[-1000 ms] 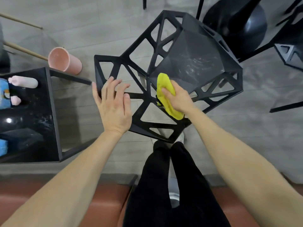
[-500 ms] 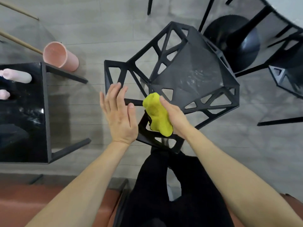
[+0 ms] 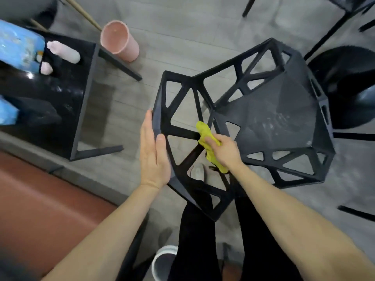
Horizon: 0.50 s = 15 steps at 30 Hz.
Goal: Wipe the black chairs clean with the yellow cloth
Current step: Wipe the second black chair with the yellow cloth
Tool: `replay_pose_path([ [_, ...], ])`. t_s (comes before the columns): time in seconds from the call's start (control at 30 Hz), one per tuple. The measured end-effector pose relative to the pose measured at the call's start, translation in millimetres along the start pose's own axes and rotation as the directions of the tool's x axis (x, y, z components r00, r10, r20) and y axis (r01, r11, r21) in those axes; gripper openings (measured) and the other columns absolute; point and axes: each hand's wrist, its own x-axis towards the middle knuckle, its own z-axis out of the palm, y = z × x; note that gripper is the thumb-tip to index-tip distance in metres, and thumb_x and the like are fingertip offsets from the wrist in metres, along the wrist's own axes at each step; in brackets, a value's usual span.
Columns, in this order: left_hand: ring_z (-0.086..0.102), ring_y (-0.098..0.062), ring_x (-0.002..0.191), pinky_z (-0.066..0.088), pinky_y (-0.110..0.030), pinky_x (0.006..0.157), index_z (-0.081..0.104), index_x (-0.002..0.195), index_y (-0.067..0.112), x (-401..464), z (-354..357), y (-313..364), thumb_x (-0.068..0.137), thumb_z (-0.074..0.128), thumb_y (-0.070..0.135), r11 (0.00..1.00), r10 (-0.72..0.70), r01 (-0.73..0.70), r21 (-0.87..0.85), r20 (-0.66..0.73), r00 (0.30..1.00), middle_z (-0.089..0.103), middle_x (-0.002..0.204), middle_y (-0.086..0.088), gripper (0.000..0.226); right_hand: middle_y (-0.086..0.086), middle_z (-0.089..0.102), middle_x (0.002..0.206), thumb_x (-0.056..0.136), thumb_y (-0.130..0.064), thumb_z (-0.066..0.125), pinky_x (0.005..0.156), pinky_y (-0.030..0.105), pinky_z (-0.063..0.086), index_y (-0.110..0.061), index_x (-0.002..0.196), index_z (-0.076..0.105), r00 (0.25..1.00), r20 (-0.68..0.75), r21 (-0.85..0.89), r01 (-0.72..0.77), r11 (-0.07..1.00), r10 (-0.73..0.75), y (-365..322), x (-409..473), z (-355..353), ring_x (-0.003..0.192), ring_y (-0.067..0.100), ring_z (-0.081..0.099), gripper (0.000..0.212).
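Your left hand [image 3: 152, 153] lies flat against the outer edge of the black chair [image 3: 269, 122], at the left corner of its open-lattice backrest. Its fingers [image 3: 146, 126] are straight and released, pressed along the frame's side, with the thumb resting on the front of the rim.

Your right hand [image 3: 225, 152] has its fingers [image 3: 212, 141] curled round the yellow cloth [image 3: 205, 132], grasping it in a bunch. The cloth sits against the strut where the backrest meets the seat, just beyond your right fingertips, and a tail of it hangs out below the heel of that hand. Between your two hands lies one triangular opening of the lattice.

The seat panel spreads to the right of your right fingers, dull grey with pale streaks on it. Below the hands, through the lattice, you can see a pale shoe [image 3: 197, 171] on the grey floor [image 3: 182, 33] and your black trouser legs.

Well to the left of your left fingers stands a black glossy worktop [image 3: 52, 94] carrying a pink-white bottle [image 3: 64, 52] lying on its side and a blue pack [image 3: 19, 45]. A pink bin [image 3: 119, 40] stands on the floor just beyond the worktop's corner. A second black chair [image 3: 353, 86] sits beyond the first, far right of your right hand. Part of a white bucket [image 3: 162, 264] shows at the bottom edge, beside your legs.
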Motion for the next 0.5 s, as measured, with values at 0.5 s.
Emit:
replay_pose_path([
  [0.5, 0.026, -0.01, 0.163, 0.022, -0.04, 0.135, 0.03, 0.168, 0.006, 2.3, -5.5, -2.4, 0.116, 0.029, 0.015, 1.0, 0.007, -0.006, 0.018, -0.02, 1.0, 0.032, 0.176, -0.001, 0.054, -0.01, 0.071, 0.113, 0.106, -0.061, 0.047, 0.106, 0.038, 0.052, -0.029, 0.114, 0.073, 0.998, -0.044, 0.372, -0.031, 0.928, 0.051, -42.8, 48.3, -4.7, 0.109, 0.01, 0.064, 0.042],
])
